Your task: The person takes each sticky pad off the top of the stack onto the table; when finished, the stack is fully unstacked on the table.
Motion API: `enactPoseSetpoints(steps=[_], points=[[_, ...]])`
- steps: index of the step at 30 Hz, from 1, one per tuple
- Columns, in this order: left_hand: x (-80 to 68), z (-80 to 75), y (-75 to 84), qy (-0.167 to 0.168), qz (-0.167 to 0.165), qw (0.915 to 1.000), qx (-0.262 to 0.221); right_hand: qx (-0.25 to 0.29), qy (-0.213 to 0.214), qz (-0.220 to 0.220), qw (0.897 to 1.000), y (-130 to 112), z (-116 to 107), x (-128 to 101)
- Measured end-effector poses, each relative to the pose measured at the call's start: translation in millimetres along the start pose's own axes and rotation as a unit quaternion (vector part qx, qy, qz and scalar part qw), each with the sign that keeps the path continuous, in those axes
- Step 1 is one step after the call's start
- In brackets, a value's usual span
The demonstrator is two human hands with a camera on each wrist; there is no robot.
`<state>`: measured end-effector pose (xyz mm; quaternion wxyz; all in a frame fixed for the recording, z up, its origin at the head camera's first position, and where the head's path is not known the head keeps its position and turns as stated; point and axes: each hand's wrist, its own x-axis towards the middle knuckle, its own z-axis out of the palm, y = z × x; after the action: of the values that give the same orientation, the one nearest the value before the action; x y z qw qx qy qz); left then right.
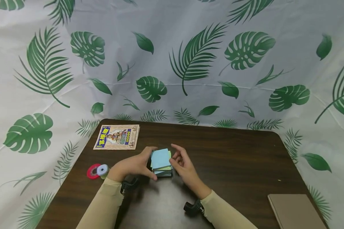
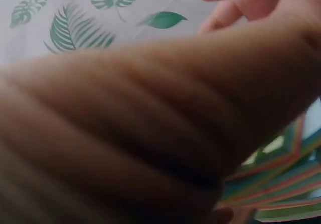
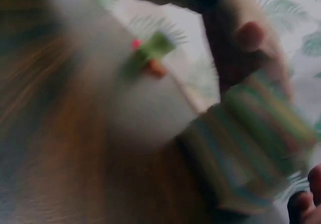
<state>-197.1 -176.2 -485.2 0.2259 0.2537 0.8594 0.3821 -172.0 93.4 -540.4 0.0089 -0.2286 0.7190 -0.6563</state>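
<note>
A stack of square coloured paper notes (image 1: 161, 158) stands on the table, light blue on top with green and blue layers below. The upper part sits slightly askew on the lower part. Around the stack's left side is my left hand (image 1: 136, 163), thumb stretched along the front and fingers at the back corner. My right hand (image 1: 186, 167) is at the right side, its thumb tip close to the edge and its fingers loosely bent. In the right wrist view the layered side of the stack (image 3: 251, 146) is blurred. The left wrist view is mostly covered by my left hand (image 2: 150, 113).
An illustrated booklet (image 1: 117, 137) lies at the back left of the dark wooden table (image 1: 232, 159). Left of my left wrist are a red ring (image 1: 90, 171) and a pale roll (image 1: 102, 170). A beige flat book (image 1: 296, 210) lies at the front right. A leaf-print curtain surrounds the table.
</note>
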Motion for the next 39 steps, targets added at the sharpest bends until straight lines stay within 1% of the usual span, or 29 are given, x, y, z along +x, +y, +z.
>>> enactPoseSetpoints(steps=[3,6,8,11,13,16,18,20,24,26,29,31,33,39], points=[[3.9,5.7,-6.6,0.006,0.012,0.9999,-0.001,0.018,-0.026,0.005,0.999,13.6,6.7,-2.3],[8.6,13.6,-15.3,0.026,0.033,0.999,-0.014,0.011,-0.041,0.003,0.999,22.0,8.6,-3.4],[11.0,21.1,-22.7,0.037,0.043,0.9979,-0.03,0.006,-0.044,0.003,0.999,26.6,9.9,-4.7],[13.6,33.2,-35.3,0.055,0.052,0.9949,-0.068,0.006,-0.05,0.007,0.999,31.2,10.0,-4.6],[13.8,40.3,-43.0,0.067,0.054,0.9911,-0.101,0.023,-0.057,0.015,0.998,32.8,9.1,-3.3],[13.5,49.3,-53.2,0.091,0.065,0.9832,-0.145,0.054,-0.069,0.029,0.996,33.9,6.8,-0.4],[13.5,53.6,-57.0,0.105,0.074,0.9779,-0.165,0.067,-0.077,0.039,0.994,34.4,4.9,1.1],[13.9,56.7,-58.6,0.115,0.08,0.974,-0.178,0.069,-0.082,0.044,0.993,35.1,3.1,1.9],[14.9,59.0,-58.3,0.12,0.085,0.9702,-0.193,0.082,-0.086,0.042,0.992,36.9,0.3,1.5],[15.6,59.2,-58.3,0.118,0.085,0.9692,-0.199,0.102,-0.082,0.046,0.99,38.3,-0.3,1.9],[16.2,59.0,-59.1,0.117,0.077,0.9691,-0.203,0.139,-0.079,0.051,0.986,41.1,-0.9,4.0],[16.3,58.6,-60.4,0.118,0.066,0.9705,-0.199,0.161,-0.076,0.052,0.983,42.6,-1.3,5.7],[16.9,58.2,-61.6,0.122,0.063,0.972,-0.191,0.177,-0.074,0.051,0.98,43.4,-2.6,6.9],[18.4,56.6,-62.7,0.131,0.08,0.9723,-0.177,0.214,-0.055,0.041,0.974,43.5,-10.8,9.6]])
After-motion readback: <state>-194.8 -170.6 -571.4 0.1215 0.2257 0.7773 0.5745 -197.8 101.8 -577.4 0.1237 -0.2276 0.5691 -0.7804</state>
